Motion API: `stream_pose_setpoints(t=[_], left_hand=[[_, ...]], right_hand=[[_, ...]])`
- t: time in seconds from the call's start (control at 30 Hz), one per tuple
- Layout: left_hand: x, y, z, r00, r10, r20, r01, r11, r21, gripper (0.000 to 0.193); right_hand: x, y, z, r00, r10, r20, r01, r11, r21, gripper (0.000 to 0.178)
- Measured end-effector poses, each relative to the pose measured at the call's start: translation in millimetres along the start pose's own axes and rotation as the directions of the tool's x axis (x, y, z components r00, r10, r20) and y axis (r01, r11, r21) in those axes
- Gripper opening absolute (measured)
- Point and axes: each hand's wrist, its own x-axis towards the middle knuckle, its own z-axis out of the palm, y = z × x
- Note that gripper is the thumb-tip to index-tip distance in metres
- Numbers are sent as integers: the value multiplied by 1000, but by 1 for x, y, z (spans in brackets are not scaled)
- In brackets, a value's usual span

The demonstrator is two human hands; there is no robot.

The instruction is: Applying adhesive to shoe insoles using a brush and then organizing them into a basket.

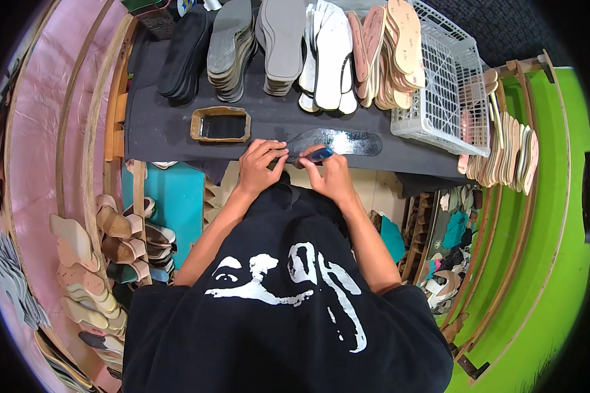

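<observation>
A dark insole (364, 143) with a wet-looking shine lies flat near the front edge of the black-covered worktable (170, 141). My left hand (262, 162) is at its left end, fingers bent and fingertips closed against its edge. Closed around a short blue-handled tool (319, 154), my right hand (331, 177) rests at the insole's near edge. The tool's working tip is hidden by my fingers. Just beyond my left hand stands a small brownish tray (249, 128) with a dark inside.
Stacks of black insoles (183, 62), grey insoles (283, 42), white insoles (333, 59) and beige insoles (405, 39) line the table's back. A white plastic crate (439, 124) stands at right. Racks with soles (78, 239) and shoes flank both sides.
</observation>
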Motion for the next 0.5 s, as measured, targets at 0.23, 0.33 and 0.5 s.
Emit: stream_pose_setpoints(t=[0.23, 0.33, 0.5], left_hand=[[0, 2, 1, 1000, -6, -16, 6, 1000, 8, 15], [1, 2, -1, 1000, 0, 3, 0, 1000, 2, 16], [3, 7, -1, 1000, -30, -7, 30, 1000, -8, 19]], right_hand=[[37, 25, -30, 986, 57, -155, -69, 995, -74, 8], [32, 28, -16, 975, -171, -142, 133, 960, -245, 17], [10, 1, 10, 985, -174, -6, 173, 981, -82, 17]])
